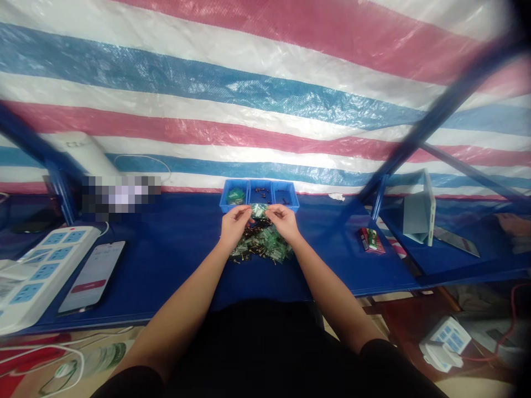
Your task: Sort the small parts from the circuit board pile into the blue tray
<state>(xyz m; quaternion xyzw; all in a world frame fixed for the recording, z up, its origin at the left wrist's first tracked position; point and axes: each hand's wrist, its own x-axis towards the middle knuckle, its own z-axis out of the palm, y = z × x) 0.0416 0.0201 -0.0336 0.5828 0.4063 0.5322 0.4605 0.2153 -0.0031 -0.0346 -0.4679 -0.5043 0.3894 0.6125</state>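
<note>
Between my two hands is a small clear greenish plastic packet with pale pieces showing inside. My left hand pinches its left end, and my right hand pinches the right end. Just below them on the blue table lies a pile of similar green packets mixed with loose dark and brass-coloured screws. Behind my hands stand three joined blue bins. Green packets lie in the left bin, while a few small dark screws sit in the middle one; the right bin holds small dark pieces.
A power strip and a phone lie at the left of the blue table. To the right are a small red-green box and a tablet in a stand. Another person's hand shows at far right. Blue frame posts flank the workspace.
</note>
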